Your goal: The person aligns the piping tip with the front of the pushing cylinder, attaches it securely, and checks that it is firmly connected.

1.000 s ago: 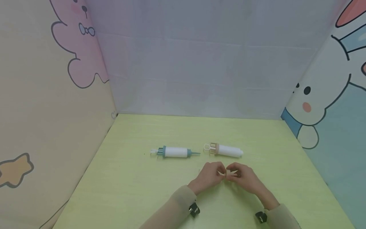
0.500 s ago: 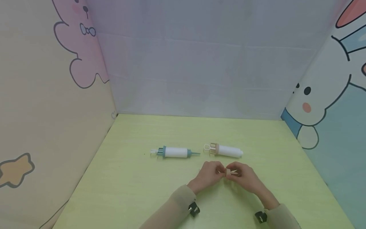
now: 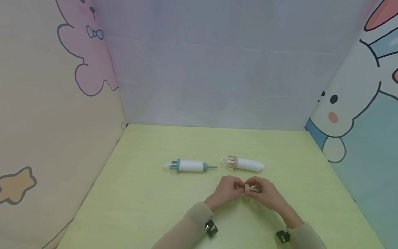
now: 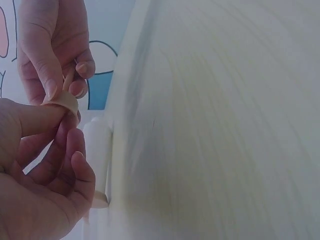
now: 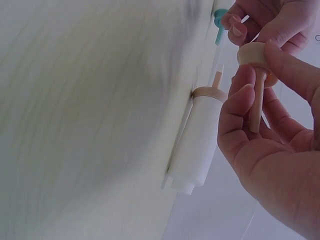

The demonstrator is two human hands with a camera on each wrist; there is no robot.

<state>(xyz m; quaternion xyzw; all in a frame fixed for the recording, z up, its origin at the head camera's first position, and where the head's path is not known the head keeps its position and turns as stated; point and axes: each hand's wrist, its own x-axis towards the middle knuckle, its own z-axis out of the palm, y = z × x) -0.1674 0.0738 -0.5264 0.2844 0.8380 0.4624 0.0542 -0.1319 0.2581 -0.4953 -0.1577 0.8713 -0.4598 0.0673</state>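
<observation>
Over the front half of the table, both hands meet at a small beige nozzle (image 5: 252, 55), a round cap with a thin tapering stem. My left hand (image 3: 229, 188) grips the open end of its cap, thumb and fingertip right at the rim (image 4: 68, 102). With thumb and fingers, my right hand (image 3: 265, 194) pinches the cap from the stem side; the stem (image 5: 257, 100) points back toward that palm. Beyond the hands lies a white syringe (image 3: 248, 164) with a beige collar and a bare white tip. Part of the cap is hidden behind fingers.
A second white syringe (image 3: 191, 165) with blue-green collar and nozzle lies to the left of the beige one. Both rest on the pale yellow-green table (image 3: 140, 207). Cloth walls with cartoon animals enclose its back and sides.
The cap now shows more between the fingertips, and the stem lies at a slightly different angle. Both hands stay at nearly the same spot; the syringes on the table have not moved.
</observation>
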